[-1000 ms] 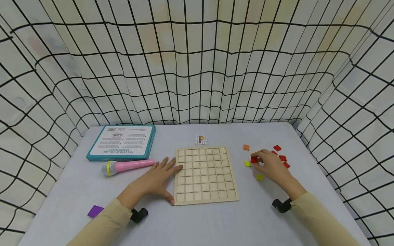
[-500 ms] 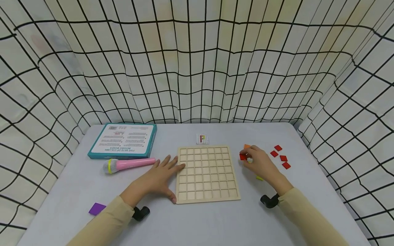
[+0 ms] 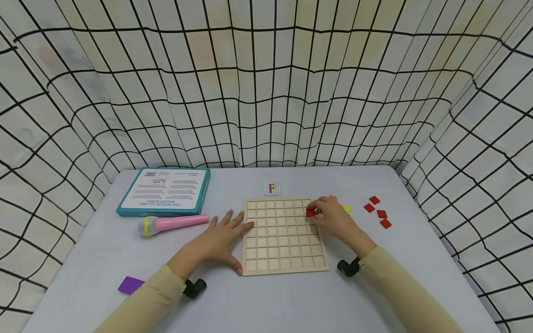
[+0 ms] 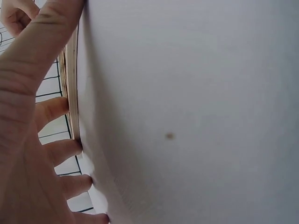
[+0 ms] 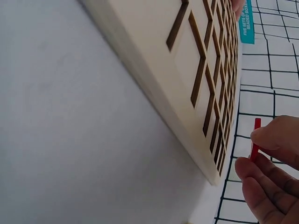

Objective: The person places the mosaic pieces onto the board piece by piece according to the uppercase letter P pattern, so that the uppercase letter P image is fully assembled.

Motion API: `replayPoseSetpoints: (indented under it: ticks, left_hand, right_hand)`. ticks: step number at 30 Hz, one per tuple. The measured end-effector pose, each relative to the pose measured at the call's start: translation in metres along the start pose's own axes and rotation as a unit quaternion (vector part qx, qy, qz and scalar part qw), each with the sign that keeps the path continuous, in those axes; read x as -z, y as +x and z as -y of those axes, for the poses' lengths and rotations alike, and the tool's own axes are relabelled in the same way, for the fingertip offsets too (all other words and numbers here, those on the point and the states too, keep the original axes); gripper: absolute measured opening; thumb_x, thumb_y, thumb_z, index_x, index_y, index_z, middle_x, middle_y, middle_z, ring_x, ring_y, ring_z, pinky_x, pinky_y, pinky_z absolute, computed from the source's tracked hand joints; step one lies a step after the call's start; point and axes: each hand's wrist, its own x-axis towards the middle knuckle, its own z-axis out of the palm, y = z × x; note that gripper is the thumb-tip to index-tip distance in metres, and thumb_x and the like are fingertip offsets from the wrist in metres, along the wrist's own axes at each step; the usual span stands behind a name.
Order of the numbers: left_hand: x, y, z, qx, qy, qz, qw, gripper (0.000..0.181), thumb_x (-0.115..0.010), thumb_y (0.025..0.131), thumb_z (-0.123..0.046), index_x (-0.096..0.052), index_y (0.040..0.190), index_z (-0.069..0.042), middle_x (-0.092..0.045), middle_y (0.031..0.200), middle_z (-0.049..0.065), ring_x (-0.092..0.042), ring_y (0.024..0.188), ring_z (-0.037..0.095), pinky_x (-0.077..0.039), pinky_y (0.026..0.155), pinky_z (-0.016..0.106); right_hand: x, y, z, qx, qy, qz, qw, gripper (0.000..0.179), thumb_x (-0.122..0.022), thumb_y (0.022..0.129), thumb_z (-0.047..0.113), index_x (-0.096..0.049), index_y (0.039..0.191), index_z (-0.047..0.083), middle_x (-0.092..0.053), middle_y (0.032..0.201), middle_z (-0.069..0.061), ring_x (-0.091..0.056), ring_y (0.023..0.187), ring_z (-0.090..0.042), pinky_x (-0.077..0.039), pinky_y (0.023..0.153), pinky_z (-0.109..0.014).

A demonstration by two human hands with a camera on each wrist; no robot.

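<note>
Head view: one red tile (image 3: 310,212), now over the upper right of the board (image 3: 273,252); half a second ago, off its right side. Meaning: tile brought to the grid, not set in a cell; right wrist view shows it clear of the wood. Right hand (image 3: 334,219): thumb and fingers pinching the tile. Left hand (image 3: 217,240): fingers spread, against the board's left edge.
</note>
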Motion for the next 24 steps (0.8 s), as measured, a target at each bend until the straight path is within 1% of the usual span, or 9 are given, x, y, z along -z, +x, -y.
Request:
replayPoseSetpoints:
  ticks: [5,10,15,21,24]
  left_hand:
    - [0.003,-0.001,-0.002,0.011,-0.013,0.013,0.9998,0.131,-0.093,0.052,-0.068,-0.036,0.162,-0.024,-0.016,0.173,0.017,-0.006,0.158,0.051,-0.009,0.11,0.086]
    - [0.004,-0.002,-0.003,0.015,-0.018,0.024,0.9994,0.131,-0.093,0.054,-0.067,-0.034,0.163,-0.023,-0.012,0.174,0.017,-0.003,0.158,0.05,-0.006,0.11,0.086]
    - [0.004,-0.001,-0.004,0.015,-0.018,0.028,0.9993,0.132,-0.093,0.054,-0.067,-0.033,0.163,-0.024,-0.009,0.174,0.016,-0.002,0.158,0.05,-0.006,0.11,0.086]
    - [0.004,-0.001,-0.002,0.015,-0.019,0.03,0.9992,0.131,-0.093,0.055,-0.067,-0.033,0.163,-0.023,-0.009,0.174,0.016,-0.002,0.158,0.05,-0.006,0.11,0.087]
    - [0.004,0.0,-0.002,0.015,-0.018,0.03,0.9993,0.132,-0.092,0.055,-0.068,-0.033,0.163,-0.023,-0.01,0.174,0.016,-0.003,0.158,0.05,-0.006,0.109,0.087]
  right_hand:
    - [-0.006,0.011,0.009,-0.006,0.016,0.021,0.9996,0.026,-0.078,0.092,0.019,-0.074,0.117,0.012,-0.069,0.112,-0.001,-0.066,0.101,-0.018,-0.058,0.086,-0.036]
    - [-0.01,0.023,0.019,0.001,0.027,0.042,0.9988,0.024,-0.077,0.092,0.019,-0.074,0.115,0.014,-0.07,0.11,0.0,-0.065,0.1,-0.018,-0.057,0.087,-0.038]
    - [-0.014,0.036,0.027,0.014,0.019,0.041,0.9989,0.019,-0.077,0.092,0.017,-0.074,0.111,0.015,-0.071,0.106,0.002,-0.065,0.097,-0.017,-0.056,0.086,-0.038]
    - [-0.021,0.05,0.035,0.032,0.002,0.055,0.998,0.016,-0.077,0.092,0.016,-0.075,0.108,0.013,-0.07,0.103,0.0,-0.064,0.091,-0.016,-0.055,0.08,-0.034]
    - [-0.023,0.054,0.042,0.043,0.003,0.06,0.9973,0.016,-0.077,0.092,0.016,-0.075,0.108,0.013,-0.07,0.102,0.001,-0.064,0.09,-0.015,-0.055,0.081,-0.034]
